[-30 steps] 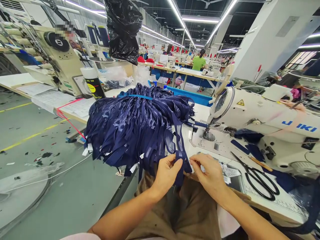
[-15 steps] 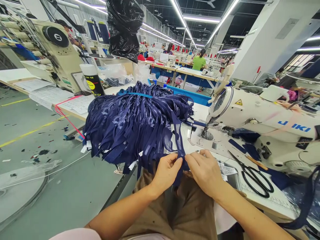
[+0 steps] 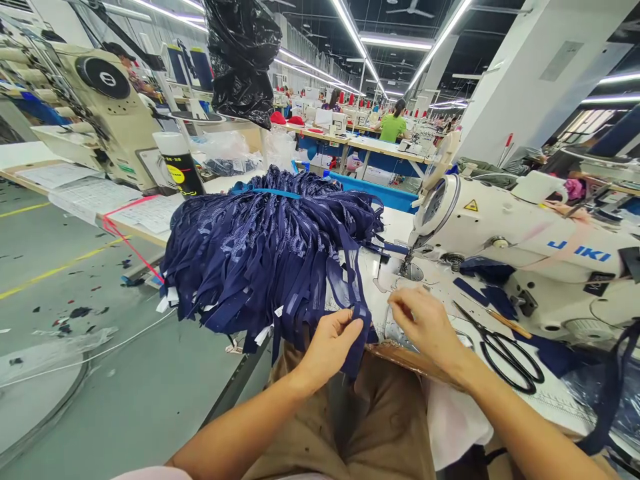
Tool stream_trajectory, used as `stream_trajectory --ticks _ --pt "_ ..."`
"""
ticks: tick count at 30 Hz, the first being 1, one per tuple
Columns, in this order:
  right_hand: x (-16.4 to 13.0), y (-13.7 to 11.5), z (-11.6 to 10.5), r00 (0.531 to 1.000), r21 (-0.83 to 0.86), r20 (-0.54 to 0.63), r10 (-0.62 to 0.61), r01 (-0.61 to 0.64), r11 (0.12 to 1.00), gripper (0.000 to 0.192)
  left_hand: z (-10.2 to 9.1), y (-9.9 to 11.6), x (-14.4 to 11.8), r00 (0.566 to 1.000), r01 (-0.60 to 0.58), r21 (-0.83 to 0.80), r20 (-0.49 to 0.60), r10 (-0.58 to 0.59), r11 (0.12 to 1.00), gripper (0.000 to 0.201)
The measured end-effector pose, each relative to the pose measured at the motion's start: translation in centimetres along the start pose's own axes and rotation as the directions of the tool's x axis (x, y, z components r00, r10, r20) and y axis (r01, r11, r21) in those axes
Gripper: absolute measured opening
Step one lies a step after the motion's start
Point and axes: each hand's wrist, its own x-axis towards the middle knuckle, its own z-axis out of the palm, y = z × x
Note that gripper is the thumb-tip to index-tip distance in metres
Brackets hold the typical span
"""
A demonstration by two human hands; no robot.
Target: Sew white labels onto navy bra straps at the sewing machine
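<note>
Between the thumb and fingers of my left hand (image 3: 327, 343) is pinched a navy fabric strip (image 3: 364, 323), whose lower end hangs over my lap. The strip leads up to a large bundle of navy fabric strips (image 3: 260, 247), bound near the top by a blue tie (image 3: 273, 193). To the right, my right hand (image 3: 425, 327) is apart from the strip, above the table edge. Its fingers are curled with the tips together; whatever may be in them is too small to make out. Just beyond it stands a white sewing machine (image 3: 510, 230).
Black-handled scissors (image 3: 510, 353) and a wooden-handled tool (image 3: 507, 323) lie right of my right hand. Navy scraps (image 3: 493, 297) sit under the machine arm. A spray can (image 3: 179, 163) stands behind the bundle at left. Farther off, a person in green (image 3: 393, 127) sits at another table.
My right hand has let go of the navy strip and moved right and slightly up, its fingers curling. My left hand keeps its pinch on the strip. The view has shifted slightly.
</note>
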Motion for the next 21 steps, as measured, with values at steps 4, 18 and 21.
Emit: stream_trajectory --ticks 4,18,21 --pt "-1.1 -1.4 0.4 0.997 0.095 0.05 -0.066 0.061 0.994 0.012 0.0 -0.3 0.2 0.999 0.04 -0.042 -0.019 -0.041 0.998 0.025" --pt "-0.2 -3.6 0.7 0.9 -0.467 0.101 -0.424 0.419 0.779 0.026 0.4 -0.1 0.0 0.964 -0.224 0.447 -0.031 0.265 0.866 0.031" --pt "0.0 -1.8 0.7 0.952 -0.381 -0.018 -0.305 0.275 0.883 0.029 0.3 0.2 -0.2 0.97 -0.223 0.407 0.007 0.242 0.886 0.029"
